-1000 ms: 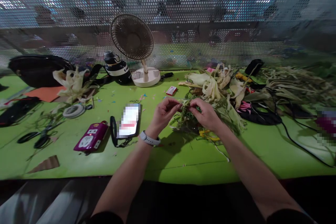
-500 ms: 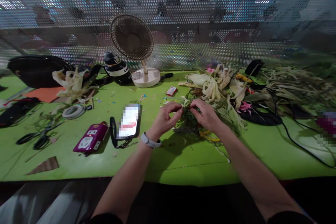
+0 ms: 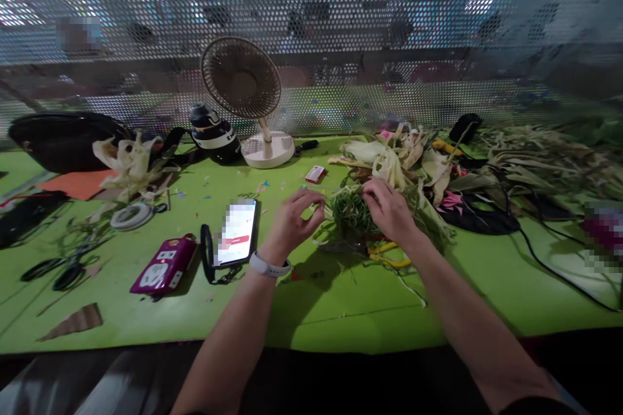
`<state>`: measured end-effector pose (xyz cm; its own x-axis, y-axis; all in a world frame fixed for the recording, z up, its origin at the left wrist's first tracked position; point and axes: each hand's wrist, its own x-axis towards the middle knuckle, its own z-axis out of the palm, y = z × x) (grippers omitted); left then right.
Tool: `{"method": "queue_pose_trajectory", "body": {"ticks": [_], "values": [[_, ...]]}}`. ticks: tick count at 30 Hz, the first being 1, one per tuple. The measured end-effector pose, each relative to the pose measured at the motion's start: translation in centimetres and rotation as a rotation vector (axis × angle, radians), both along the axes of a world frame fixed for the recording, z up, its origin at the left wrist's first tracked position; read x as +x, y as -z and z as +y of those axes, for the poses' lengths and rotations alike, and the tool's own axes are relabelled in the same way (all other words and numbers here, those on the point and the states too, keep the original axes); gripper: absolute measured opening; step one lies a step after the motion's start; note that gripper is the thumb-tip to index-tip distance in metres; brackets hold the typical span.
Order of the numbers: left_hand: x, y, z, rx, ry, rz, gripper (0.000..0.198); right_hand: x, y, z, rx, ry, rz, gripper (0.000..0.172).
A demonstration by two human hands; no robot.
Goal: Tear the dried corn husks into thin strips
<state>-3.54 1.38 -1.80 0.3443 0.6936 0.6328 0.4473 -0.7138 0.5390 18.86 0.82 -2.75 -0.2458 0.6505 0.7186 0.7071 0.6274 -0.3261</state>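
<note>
A tangled bundle of shredded green husk strands (image 3: pixel 351 211) lies between my two hands. My left hand (image 3: pixel 296 217), with a pale band on the wrist, is just left of the bundle. Its thumb and forefinger are pinched together, and whatever is between them is too small to make out. On the bundle's upper right side, my right hand (image 3: pixel 392 211) pinches some of the strands. Behind and to the right of it lies a heap of pale corn husks (image 3: pixel 387 165). Something yellow (image 3: pixel 392 253) with thin strings shows below the bundle.
Left of my hands are a lit phone (image 3: pixel 237 232), a purple case (image 3: pixel 164 266), scissors (image 3: pixel 68 266) and a tape roll (image 3: pixel 130 215). A fan (image 3: pixel 267 149) and a black bottle (image 3: pixel 214 136) stand at the back. A small red-white box (image 3: pixel 315 174) lies nearer. A cable (image 3: pixel 549 269) runs along the right.
My left hand has moved left and slightly down, away from the bundle, widening the space between my hands. More of the green strands now shows. My right hand stays at the bundle.
</note>
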Motion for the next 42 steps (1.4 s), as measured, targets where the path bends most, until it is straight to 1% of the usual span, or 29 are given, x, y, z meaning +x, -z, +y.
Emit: {"method": "queue_pose_trajectory", "body": {"ticks": [2,4,6,7,9,11,12,14,16,17,19,22,23,27,29,31,34,38,40,42], "values": [[0.4,0.0,-0.3,-0.269,0.060,-0.156,0.027,-0.2,0.0,-0.1,0.025,-0.052,-0.039,0.011],[0.9,0.1,-0.5,-0.541,0.091,-0.316,0.043,-0.6,0.0,-0.3,0.046,-0.116,-0.088,0.012],[1.5,0.2,-0.5,-0.764,0.141,-0.393,0.054,-1.0,0.1,-0.4,0.051,-0.168,-0.126,0.014],[1.7,0.3,-0.4,-0.835,0.168,-0.402,0.055,-1.1,0.2,-0.5,0.046,-0.187,-0.138,0.015],[2.1,0.5,-0.3,-0.875,0.180,-0.414,0.050,-1.3,0.3,-0.6,0.025,-0.211,-0.152,0.017],[2.4,0.7,-0.3,-0.879,0.145,-0.466,0.043,-1.4,0.3,-0.6,0.016,-0.225,-0.163,0.016],[2.5,0.8,-0.4,-0.907,0.132,-0.504,0.041,-1.4,0.3,-0.6,0.019,-0.233,-0.173,0.017],[2.7,0.8,-0.5,-1.012,0.109,-0.597,0.039,-1.3,0.3,-0.6,0.037,-0.257,-0.206,0.018],[2.7,0.8,-0.5,-1.096,0.076,-0.642,0.039,-1.3,0.4,-0.6,0.049,-0.290,-0.247,0.020],[2.7,0.8,-0.5,-1.101,0.060,-0.641,0.038,-1.3,0.4,-0.6,0.045,-0.303,-0.264,0.020],[2.7,0.9,-0.4,-1.054,0.048,-0.618,0.037,-1.3,0.3,-0.6,0.007,-0.309,-0.272,0.020],[2.7,1.2,-0.2,-0.930,0.079,-0.597,0.035,-1.5,-0.1,-1.0,-0.111,-0.306,-0.193,0.011],[2.7,1.2,-0.1,-0.889,0.088,-0.594,0.035,-1.5,-0.2,-1.2,-0.164,-0.307,-0.136,0.007],[2.9,1.2,-0.4,-0.764,0.134,-0.564,0.034,-1.9,-0.5,-1.7,-0.397,-0.283,0.198,0.017],[3.0,1.0,-0.5,-0.736,0.159,-0.559,0.033,-2.1,-0.2,-1.5,-0.496,-0.297,0.357,0.018],[2.8,0.8,-0.6,-0.737,0.178,-0.563,0.032,-2.1,0.2,-1.2,-0.551,-0.317,0.484,0.018],[2.4,0.4,-0.4,-0.767,0.196,-0.573,0.031,-1.8,0.5,-0.8,-0.513,-0.281,0.572,0.022],[2.3,0.4,-0.4,-0.788,0.230,-0.549,0.032,-1.6,-0.2,-1.0,-0.452,-0.259,0.441,0.023],[2.6,0.7,-0.5,-0.798,0.264,-0.512,0.033,-1.8,-0.6,-1.3,-0.432,-0.250,0.378,0.024],[2.9,1.1,-0.7,-0.810,0.319,-0.463,0.034,-2.1,-0.7,-1.4,-0.411,-0.256,0.378,0.025]]}}
